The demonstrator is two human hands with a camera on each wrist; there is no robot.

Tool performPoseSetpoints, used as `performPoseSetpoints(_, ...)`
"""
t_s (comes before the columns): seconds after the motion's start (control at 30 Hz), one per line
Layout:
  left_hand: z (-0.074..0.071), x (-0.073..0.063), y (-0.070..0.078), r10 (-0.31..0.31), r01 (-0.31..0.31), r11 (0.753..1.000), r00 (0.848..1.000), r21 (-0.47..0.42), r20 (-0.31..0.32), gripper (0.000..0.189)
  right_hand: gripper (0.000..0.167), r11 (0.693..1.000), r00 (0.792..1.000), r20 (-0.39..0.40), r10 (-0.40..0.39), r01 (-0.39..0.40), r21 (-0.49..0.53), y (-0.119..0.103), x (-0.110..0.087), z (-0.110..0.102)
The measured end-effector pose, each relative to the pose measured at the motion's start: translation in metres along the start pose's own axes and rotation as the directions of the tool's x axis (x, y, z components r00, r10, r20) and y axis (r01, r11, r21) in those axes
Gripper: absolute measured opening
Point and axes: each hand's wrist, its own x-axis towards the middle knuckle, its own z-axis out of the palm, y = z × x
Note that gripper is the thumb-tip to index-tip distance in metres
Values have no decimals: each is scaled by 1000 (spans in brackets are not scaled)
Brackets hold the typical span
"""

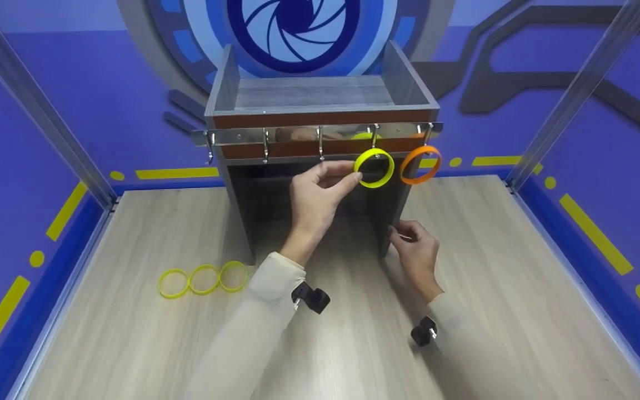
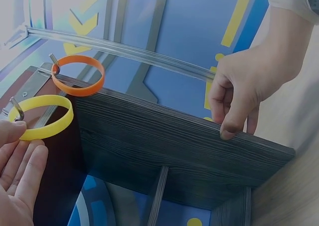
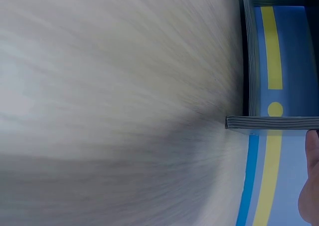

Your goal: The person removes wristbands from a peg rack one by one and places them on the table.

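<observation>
My left hand (image 1: 315, 200) pinches a yellow ring (image 1: 391, 169) between thumb and fingers at its left side. The ring's upper edge is right at the fourth hook (image 1: 375, 136) of the metal hook rail; in the left wrist view the hook (image 2: 18, 110) overlaps the yellow ring (image 2: 62, 126). On the end hook to the right hangs an orange ring (image 1: 417, 181). Lower down, my right hand (image 1: 417, 253) grips the front edge of the grey wooden stand's right side panel (image 2: 189, 131), thumb on the inner face. Only part of that hand (image 3: 311, 186) shows in the right wrist view.
Three yellow rings (image 1: 204, 293) lie in a row on the wooden tabletop (image 1: 131, 344), left of the stand. Three bare hooks (image 1: 265, 145) are on the rail's left part. An open tray (image 1: 314, 91) tops the stand. Blue patterned walls (image 1: 586, 139) with metal posts surround the table.
</observation>
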Motion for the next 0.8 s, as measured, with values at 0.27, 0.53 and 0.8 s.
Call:
performPoseSetpoints(0.27, 1, -1, 7, 31, -31, 999, 1000, -11, 6, 22, 11, 1000, 1000, 14, 15, -15, 9, 28, 4, 1)
performPoseSetpoints(0.53, -2, -7, 10, 50, -50, 998, 999, -27, 1, 22, 11, 1000, 1000, 19, 15, -15, 7, 28, 4, 0)
performPoseSetpoints(0.8, -8, -19, 17, 53, -54, 995, 998, -81, -14, 22, 11, 1000, 1000, 18, 3, -3, 19, 28, 3, 1)
